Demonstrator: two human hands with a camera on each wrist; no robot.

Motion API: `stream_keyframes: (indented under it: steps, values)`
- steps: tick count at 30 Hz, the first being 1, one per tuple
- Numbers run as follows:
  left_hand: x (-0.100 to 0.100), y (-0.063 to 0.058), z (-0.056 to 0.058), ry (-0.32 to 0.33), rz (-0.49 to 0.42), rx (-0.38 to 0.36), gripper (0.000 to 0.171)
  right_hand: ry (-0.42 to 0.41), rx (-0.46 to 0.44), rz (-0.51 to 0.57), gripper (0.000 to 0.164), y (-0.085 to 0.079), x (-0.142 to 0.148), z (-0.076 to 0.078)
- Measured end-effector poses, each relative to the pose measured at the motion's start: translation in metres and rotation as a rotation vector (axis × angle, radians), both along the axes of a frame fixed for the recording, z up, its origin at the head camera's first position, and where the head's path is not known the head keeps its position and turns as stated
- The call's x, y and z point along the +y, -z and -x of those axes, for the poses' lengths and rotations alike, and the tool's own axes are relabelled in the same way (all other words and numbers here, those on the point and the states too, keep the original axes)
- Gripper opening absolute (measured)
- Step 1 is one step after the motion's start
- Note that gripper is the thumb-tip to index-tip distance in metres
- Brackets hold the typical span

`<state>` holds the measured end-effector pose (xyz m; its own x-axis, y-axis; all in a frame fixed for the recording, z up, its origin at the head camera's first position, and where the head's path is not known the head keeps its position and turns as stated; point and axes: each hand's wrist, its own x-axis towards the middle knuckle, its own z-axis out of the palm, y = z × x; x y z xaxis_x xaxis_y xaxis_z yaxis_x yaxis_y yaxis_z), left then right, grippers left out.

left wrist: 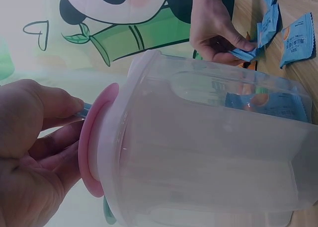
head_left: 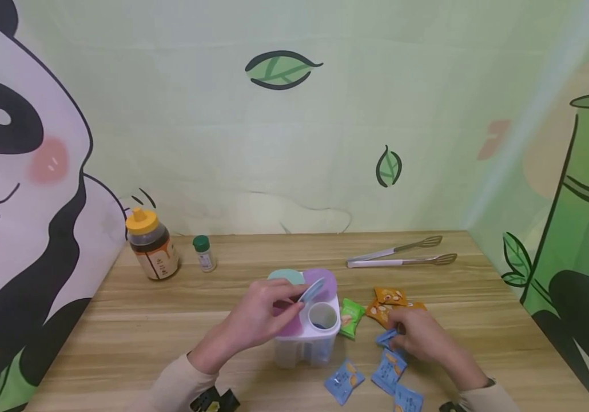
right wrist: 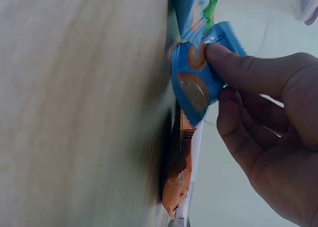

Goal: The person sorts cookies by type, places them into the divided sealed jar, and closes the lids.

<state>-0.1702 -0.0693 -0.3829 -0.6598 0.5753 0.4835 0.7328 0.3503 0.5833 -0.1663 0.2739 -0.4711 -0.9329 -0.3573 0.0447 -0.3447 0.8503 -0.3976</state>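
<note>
The blue snack packet [head_left: 387, 337] in use is right of the head frame's lower centre, at the fingertips of the right hand [head_left: 420, 335] and well apart from the left hand [head_left: 263, 309]. The right hand pinches it by one end between thumb and index finger, the other fingers curled; in the right wrist view it is tilted just beside an orange packet. The left hand, near the lower centre, has its thumb and fingers closed on the edge of a small blue lid [head_left: 312, 290], tilted up above the container [head_left: 307, 346].

That container has a white top and clear walls; a teal lid [head_left: 285, 276], a purple lid [head_left: 322, 280] and a pink lid [head_left: 289, 326] sit on it, and a round opening [head_left: 322, 316] is uncovered at its near right. In the left wrist view, a blue packet shows through the wall at right. Three more blue packets [head_left: 389, 371] lie along the bottom edge of the head frame, a green packet [head_left: 351, 318] lies just beside the container, and orange packets [head_left: 390, 296] lie beyond the right hand. Tongs [head_left: 377, 263] rest farther back at right; a yellow-capped syrup bottle [head_left: 155, 252] and a green-capped jar [head_left: 204, 254] stand at left.
</note>
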Motion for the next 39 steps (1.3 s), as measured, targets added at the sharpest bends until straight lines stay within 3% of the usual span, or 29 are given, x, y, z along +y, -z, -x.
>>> stream_keyframes:
  steps: [18,33,39]
  values:
    - [0.000,0.000,0.000,0.004,-0.004,0.009,0.031,-0.010,0.030,0.075,0.026,0.003,-0.004,0.001]
    - [-0.001,0.001,0.000,0.003,-0.003,0.010,0.031,-0.065,0.044,0.143,0.019,-0.008,-0.010,0.001]
    - [-0.001,0.001,0.001,0.007,-0.008,0.024,0.030,-0.083,0.088,0.188,0.020,-0.016,-0.014,0.001]
